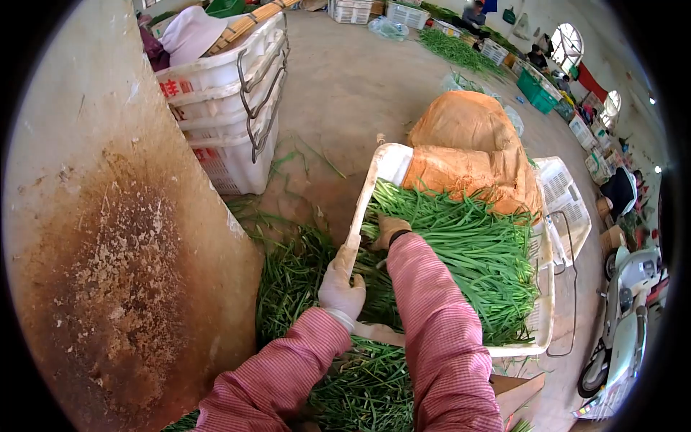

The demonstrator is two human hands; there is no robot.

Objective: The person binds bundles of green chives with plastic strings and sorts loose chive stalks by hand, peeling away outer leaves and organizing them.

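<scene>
Though gloved, left hand (pixel 342 288) on crate (pixel 363 205).

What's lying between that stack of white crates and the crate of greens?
Between the stack of white crates and the crate of greens, the head view shows floor with loose green stalks, sparse higher up and heaped lower down.

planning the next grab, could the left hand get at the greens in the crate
Probably, but not freely: the left hand is on the crate's rim, and the right arm crosses between it and most of the greens.
</scene>
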